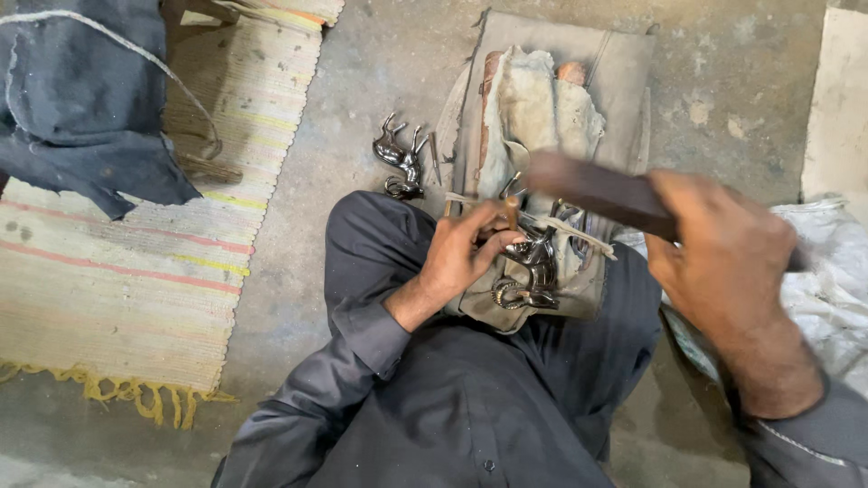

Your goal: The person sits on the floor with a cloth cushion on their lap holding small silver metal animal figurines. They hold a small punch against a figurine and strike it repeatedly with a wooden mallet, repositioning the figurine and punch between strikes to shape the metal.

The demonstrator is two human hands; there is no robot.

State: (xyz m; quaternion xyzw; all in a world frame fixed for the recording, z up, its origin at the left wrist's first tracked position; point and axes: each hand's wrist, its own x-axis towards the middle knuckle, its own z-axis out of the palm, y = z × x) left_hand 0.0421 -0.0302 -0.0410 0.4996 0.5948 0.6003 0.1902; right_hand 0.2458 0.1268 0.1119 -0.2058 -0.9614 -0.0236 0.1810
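Note:
My left hand [463,253] grips a thin punch-like tool [512,213] and steadies a small shiny metal animal figure [535,262] on a cloth-padded block [542,108]. My right hand [723,253] is raised to the right, closed around a dark wooden mallet [597,192] that is blurred above the figure. A second metal animal figure [401,158] lies on the floor to the left of the block.
A striped woven mat [145,262] with a yellow fringe covers the floor on the left, with dark cloth [81,99] on it. A white sack [832,289] lies at the right. My dark-clothed legs [452,398] fill the bottom centre.

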